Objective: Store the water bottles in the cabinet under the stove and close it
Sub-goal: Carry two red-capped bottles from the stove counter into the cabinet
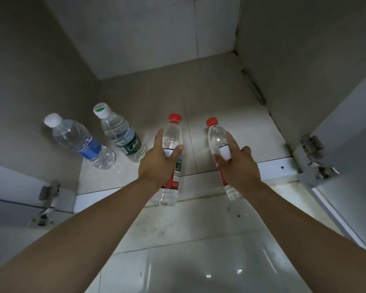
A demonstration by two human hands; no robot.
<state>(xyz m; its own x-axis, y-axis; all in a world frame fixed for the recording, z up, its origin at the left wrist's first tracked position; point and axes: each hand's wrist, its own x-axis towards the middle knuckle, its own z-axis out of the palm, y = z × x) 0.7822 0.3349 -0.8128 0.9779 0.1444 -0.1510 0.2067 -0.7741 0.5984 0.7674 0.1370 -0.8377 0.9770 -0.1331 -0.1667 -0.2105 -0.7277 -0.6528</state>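
The left grip (156, 163) curls round the label of one red-capped bottle (172, 136). The right grip (237, 163) wraps a second red-capped bottle (217, 134), with its forefinger lying along the side. Both bottles straddle the cabinet's front edge (273, 163), caps over the cabinet floor (230, 106). Inside at the left, a blue-labelled bottle (80, 140) and a green-labelled bottle (123, 134) stand just beside each other near the left wall. The right and far floor lies open. The right door (351, 144) stands wide on its hinge (311, 157).
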